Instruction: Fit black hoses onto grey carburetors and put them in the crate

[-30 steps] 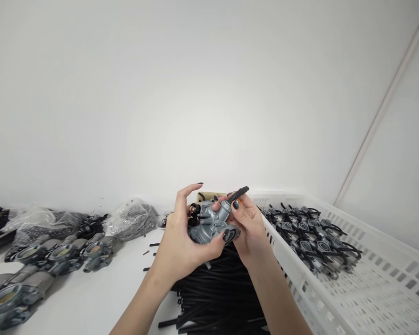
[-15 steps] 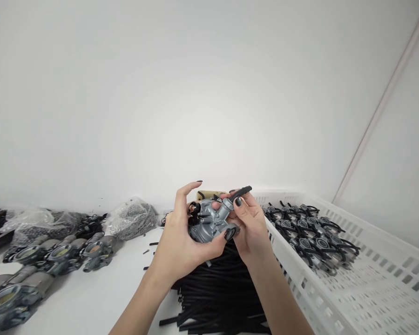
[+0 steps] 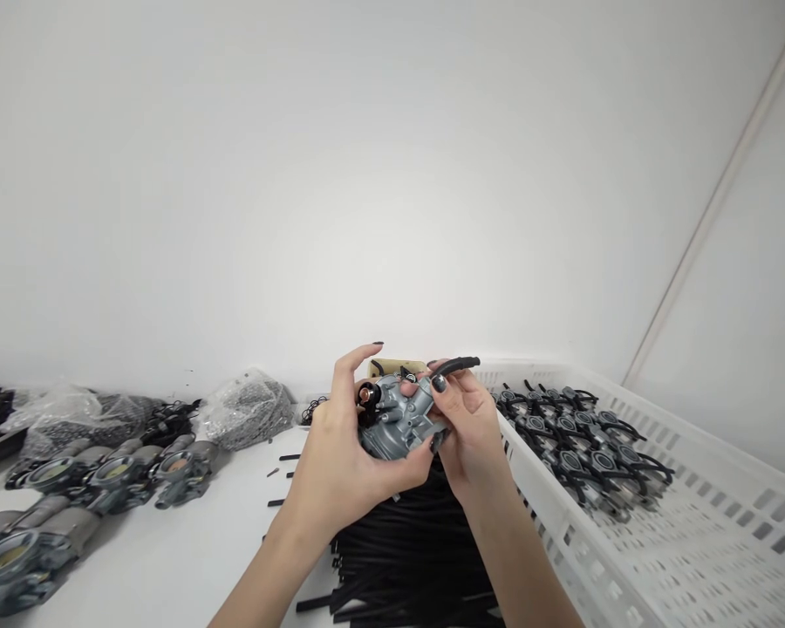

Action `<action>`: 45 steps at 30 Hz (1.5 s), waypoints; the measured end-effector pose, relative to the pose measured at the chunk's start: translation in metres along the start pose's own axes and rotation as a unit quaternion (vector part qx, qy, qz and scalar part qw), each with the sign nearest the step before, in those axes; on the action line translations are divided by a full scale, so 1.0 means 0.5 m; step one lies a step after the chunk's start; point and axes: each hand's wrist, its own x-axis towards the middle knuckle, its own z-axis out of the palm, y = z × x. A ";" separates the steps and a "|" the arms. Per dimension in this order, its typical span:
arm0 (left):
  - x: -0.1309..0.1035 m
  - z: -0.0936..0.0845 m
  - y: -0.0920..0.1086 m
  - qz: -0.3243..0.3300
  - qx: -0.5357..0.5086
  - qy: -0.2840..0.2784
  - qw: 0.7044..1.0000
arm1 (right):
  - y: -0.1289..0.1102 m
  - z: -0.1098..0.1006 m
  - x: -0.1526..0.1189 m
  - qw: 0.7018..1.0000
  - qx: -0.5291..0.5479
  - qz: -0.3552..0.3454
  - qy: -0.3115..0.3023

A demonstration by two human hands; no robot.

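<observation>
A silver metal carburetor (image 3: 396,427) is held up between both hands over a pile of black rubber tubes (image 3: 412,558). My left hand (image 3: 346,453) wraps round its left and lower side, thumb across the front, index finger raised. A short black hose (image 3: 459,365) sticks out at the top right of the metal body. My right hand (image 3: 474,427) grips the carburetor's right side, its thumb pressed near the base of the hose. Some of the right fingers are hidden behind the part.
On the right, a white plastic crate (image 3: 582,558) holds several carburetors with hoses (image 3: 576,436). More carburetors (image 3: 114,475) stand at the left, before plastic bags of small parts (image 3: 245,408). A yellowish box (image 3: 379,366) lies behind my hands.
The carburetor has shifted and turned slightly in my hands. Its black hose now points further right and lies flatter, and my right thumb has moved slightly left.
</observation>
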 end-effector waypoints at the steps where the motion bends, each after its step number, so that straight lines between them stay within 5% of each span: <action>1: -0.001 0.002 0.001 0.000 0.003 0.001 1.000 | 0.000 -0.001 -0.001 1.000 -0.003 0.010 0.003; 12: 0.002 0.000 -0.002 0.017 0.007 0.041 0.999 | -0.008 -0.014 0.007 0.995 -0.009 0.065 -0.078; 22: -0.003 0.011 -0.006 0.032 0.007 0.020 0.999 | -0.005 -0.016 0.007 0.997 -0.046 0.051 -0.045; 29: 0.004 0.002 -0.008 0.040 -0.010 0.042 0.998 | -0.011 -0.013 0.005 0.994 0.037 0.048 -0.089; 45: 0.004 0.006 -0.007 0.024 -0.026 0.030 0.999 | -0.013 -0.019 0.007 0.994 -0.025 0.045 -0.094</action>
